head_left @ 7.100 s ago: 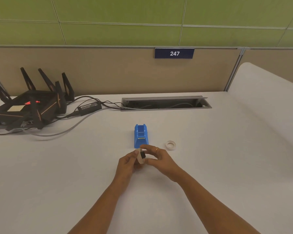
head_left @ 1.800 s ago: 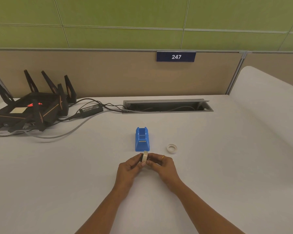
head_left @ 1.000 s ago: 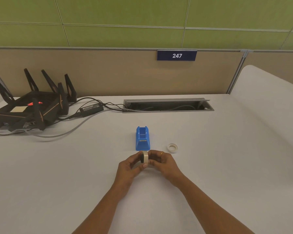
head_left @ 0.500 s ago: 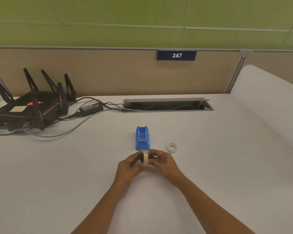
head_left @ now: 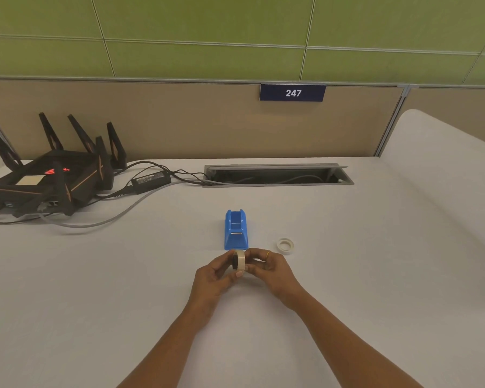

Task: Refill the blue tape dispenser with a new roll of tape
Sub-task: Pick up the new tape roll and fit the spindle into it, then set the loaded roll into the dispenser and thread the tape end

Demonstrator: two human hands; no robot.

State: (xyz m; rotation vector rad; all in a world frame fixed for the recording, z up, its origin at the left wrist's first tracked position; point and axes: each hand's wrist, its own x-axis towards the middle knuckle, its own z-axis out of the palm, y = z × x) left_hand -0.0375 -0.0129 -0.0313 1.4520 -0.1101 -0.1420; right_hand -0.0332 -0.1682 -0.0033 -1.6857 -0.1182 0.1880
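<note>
We hold the new tape roll (head_left: 239, 259) on edge between both hands, just near of the blue tape dispenser (head_left: 236, 230), which stands on the white desk (head_left: 95, 289) with its roll bay open and apparently empty. The left hand (head_left: 212, 278) pinches the roll from the left, thumb tip at its lower rim; the right hand (head_left: 269, 268), a ring on one finger, is closed on it from the right.

A dark part shows at the roll's left face, which we take to be the hub, though we cannot confirm it.

A small white ring (head_left: 285, 244), likely the spent core, lies flat on the desk to the right of the dispenser, well apart from it.

Progress, by our judgement: old core out, new roll in hand. Left: seat the roll in the bay and draw the tape end to the cutter.

Hard to tell: whether the tape end is freed; the right fingertips are hidden behind the roll. The bay's interior is too small to read.
</note>
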